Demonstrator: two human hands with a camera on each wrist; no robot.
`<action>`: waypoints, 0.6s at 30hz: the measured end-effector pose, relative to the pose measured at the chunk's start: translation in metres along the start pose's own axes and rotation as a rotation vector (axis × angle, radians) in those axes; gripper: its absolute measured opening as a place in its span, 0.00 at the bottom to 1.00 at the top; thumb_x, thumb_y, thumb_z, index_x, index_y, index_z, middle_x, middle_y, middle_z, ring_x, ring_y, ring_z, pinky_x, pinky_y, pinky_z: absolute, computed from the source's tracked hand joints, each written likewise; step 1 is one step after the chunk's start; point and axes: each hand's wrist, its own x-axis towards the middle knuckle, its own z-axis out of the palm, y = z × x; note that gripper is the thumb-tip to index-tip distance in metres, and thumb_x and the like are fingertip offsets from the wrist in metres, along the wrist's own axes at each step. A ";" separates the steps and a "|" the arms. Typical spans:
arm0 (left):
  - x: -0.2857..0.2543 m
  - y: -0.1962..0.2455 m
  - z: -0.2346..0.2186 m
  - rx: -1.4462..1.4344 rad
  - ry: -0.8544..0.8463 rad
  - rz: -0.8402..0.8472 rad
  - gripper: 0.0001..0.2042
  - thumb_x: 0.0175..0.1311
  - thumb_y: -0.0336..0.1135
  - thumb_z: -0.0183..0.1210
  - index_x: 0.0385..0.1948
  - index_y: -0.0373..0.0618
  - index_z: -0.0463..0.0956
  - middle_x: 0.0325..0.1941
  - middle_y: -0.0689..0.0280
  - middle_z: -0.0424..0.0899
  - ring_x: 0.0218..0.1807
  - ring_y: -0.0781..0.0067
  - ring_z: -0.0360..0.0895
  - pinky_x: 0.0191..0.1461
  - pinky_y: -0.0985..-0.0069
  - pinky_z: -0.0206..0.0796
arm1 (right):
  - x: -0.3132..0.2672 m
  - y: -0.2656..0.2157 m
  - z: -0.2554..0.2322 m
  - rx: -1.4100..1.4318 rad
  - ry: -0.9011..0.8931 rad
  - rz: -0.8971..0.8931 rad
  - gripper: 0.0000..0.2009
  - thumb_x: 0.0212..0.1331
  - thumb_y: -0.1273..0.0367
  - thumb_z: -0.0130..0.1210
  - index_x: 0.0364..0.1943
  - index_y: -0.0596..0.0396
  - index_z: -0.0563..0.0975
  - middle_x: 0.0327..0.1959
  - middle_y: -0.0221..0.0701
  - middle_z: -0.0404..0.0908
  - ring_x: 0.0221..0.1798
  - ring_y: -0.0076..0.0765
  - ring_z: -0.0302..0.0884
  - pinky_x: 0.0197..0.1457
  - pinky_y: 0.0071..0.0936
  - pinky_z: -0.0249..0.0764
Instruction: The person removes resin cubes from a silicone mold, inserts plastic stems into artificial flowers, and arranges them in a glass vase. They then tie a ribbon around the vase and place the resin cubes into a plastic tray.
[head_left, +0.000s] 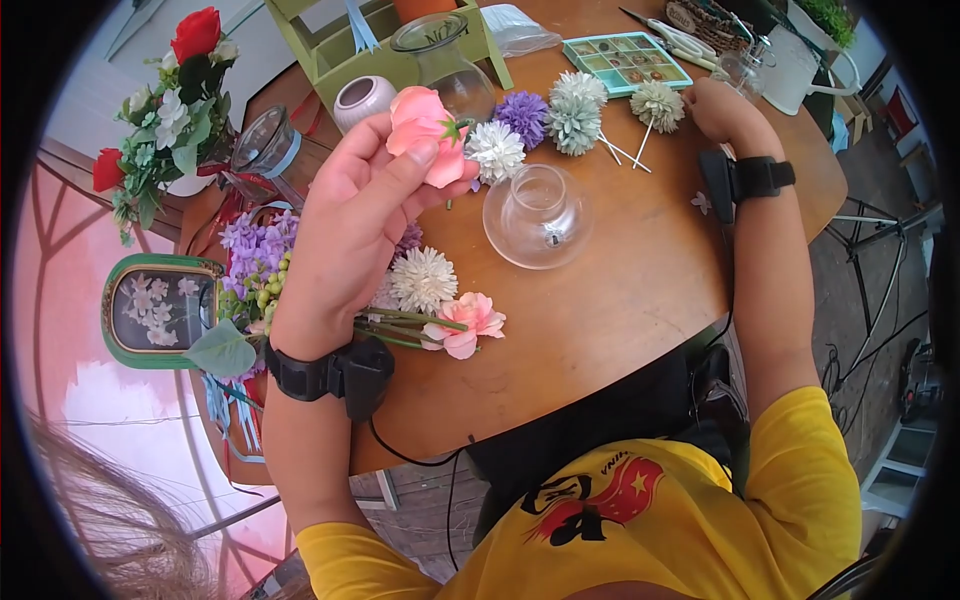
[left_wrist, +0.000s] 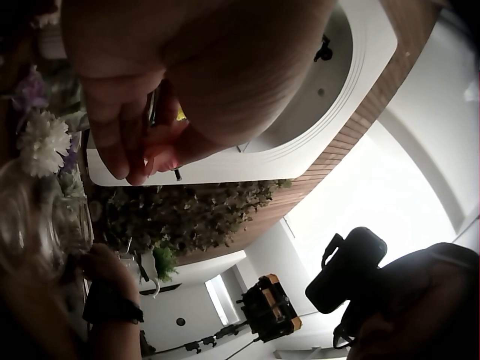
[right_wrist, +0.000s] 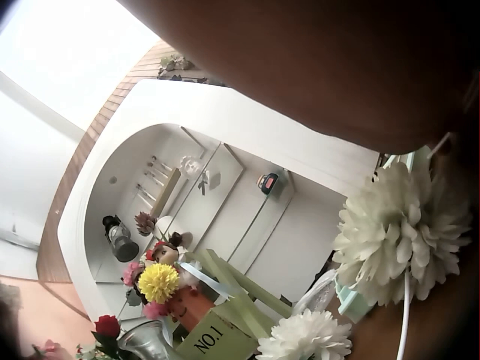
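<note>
My left hand (head_left: 370, 185) is raised over the table and pinches a pink artificial flower head (head_left: 418, 120) between thumb and fingers, its green base facing me. In the left wrist view the same pink flower (left_wrist: 161, 150) shows between the fingers. My right hand (head_left: 728, 112) is at the far right of the table, beside a pale pompom flower (head_left: 658, 103) on a white stick and close to a small glass bottle (head_left: 742, 75). Its fingertips are hidden, so I cannot tell what they hold. A round clear glass vase (head_left: 540, 235) stands between the hands.
Purple (head_left: 520, 118), white (head_left: 495, 152) and grey-green (head_left: 573, 125) pompom flowers lie behind the vase. A divided mint box (head_left: 628, 62) sits at the back. Near the left forearm lie a pink flower (head_left: 470, 325) and a white pompom (head_left: 423, 280). A glass jar (head_left: 445, 75) stands behind.
</note>
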 end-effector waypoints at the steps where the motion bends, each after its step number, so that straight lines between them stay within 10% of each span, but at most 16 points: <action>1: 0.000 -0.001 -0.001 -0.003 0.002 -0.001 0.19 0.77 0.35 0.57 0.63 0.36 0.69 0.57 0.59 0.81 0.56 0.66 0.83 0.64 0.67 0.75 | 0.000 0.001 -0.004 0.007 0.064 0.004 0.09 0.61 0.74 0.52 0.39 0.60 0.83 0.32 0.47 0.85 0.38 0.52 0.84 0.43 0.42 0.77; 5: 0.002 -0.004 -0.003 0.095 -0.010 -0.012 0.23 0.78 0.37 0.55 0.68 0.36 0.65 0.64 0.52 0.80 0.57 0.64 0.83 0.63 0.67 0.77 | -0.028 -0.032 -0.044 0.454 0.372 0.049 0.10 0.72 0.72 0.50 0.50 0.57 0.81 0.35 0.38 0.84 0.40 0.31 0.83 0.46 0.31 0.77; 8: 0.003 -0.008 -0.003 0.094 -0.008 -0.018 0.22 0.78 0.37 0.56 0.67 0.37 0.66 0.62 0.53 0.81 0.56 0.65 0.84 0.62 0.68 0.77 | -0.026 -0.046 -0.041 1.104 0.436 -0.262 0.11 0.77 0.69 0.50 0.56 0.57 0.77 0.40 0.28 0.82 0.43 0.18 0.76 0.49 0.22 0.73; 18: 0.005 -0.015 0.002 0.102 0.008 -0.065 0.20 0.78 0.38 0.56 0.64 0.37 0.67 0.60 0.54 0.82 0.55 0.65 0.84 0.62 0.69 0.78 | -0.079 -0.133 -0.045 1.653 0.054 -0.700 0.08 0.73 0.74 0.56 0.52 0.58 0.77 0.48 0.35 0.83 0.44 0.22 0.75 0.49 0.21 0.73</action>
